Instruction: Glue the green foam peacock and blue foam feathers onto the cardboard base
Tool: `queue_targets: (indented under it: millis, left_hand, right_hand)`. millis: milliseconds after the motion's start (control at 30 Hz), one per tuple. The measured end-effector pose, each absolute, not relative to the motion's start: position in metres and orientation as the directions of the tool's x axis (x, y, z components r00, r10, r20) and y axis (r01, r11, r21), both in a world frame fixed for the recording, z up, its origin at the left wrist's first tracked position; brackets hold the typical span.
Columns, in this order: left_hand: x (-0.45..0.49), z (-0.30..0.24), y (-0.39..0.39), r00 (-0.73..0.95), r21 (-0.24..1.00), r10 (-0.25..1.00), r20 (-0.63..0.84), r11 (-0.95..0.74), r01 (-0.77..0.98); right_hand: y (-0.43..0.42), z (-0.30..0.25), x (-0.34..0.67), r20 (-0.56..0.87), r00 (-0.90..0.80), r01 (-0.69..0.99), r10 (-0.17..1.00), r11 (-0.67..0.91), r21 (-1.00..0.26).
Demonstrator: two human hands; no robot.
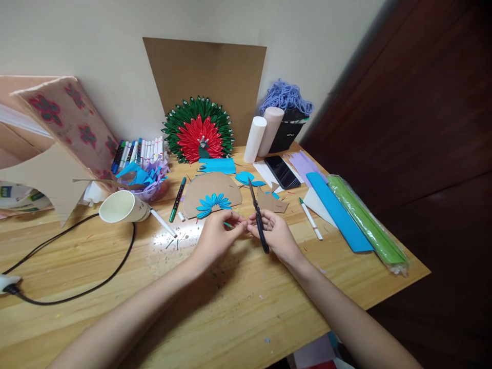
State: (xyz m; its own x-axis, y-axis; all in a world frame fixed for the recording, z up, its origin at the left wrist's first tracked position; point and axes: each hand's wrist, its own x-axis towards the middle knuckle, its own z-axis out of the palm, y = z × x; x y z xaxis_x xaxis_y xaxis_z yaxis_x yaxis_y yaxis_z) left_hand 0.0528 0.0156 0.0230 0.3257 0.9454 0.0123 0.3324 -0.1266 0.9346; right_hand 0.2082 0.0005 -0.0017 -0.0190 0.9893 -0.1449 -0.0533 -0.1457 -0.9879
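Observation:
My right hand [277, 234] is closed around black scissors [257, 214], whose blades point up and away from me. My left hand [217, 233] pinches a small blue-green paper piece [228, 224] right beside the scissors, fingertips of both hands nearly touching. Just beyond my hands lies a brown cardboard half-disc [209, 190] with blue paper petals [212, 204] stuck along its near edge. Loose blue petals [246, 178] and a cardboard scrap [273, 202] lie behind the scissors.
A red and green paper peacock fan [199, 130] leans on a cardboard sheet [207, 77] at the wall. Markers [139, 150], a tipped paper cup [123, 206], a green pen [178, 197], a phone [282, 171], blue and green paper rolls [367, 220], a black cable [96, 279] surround the work spot on the wooden table [230, 307].

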Motion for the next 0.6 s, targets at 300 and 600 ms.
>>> queue_targets:
  millis: [300,600]
  left_hand:
    - [0.038,0.042,0.033,0.199,0.976,0.959,-0.202,0.179,0.126]
    - [0.023,0.068,0.041,0.077,0.957,0.958,-0.278,0.269,0.106]
  right_hand:
    - [-0.009,0.004,0.207,-0.201,-0.334,-0.25,0.921,-0.293,-0.923]
    - [-0.024,0.011,0.218,-0.213,-0.603,0.02,0.769,-0.252,-0.967]
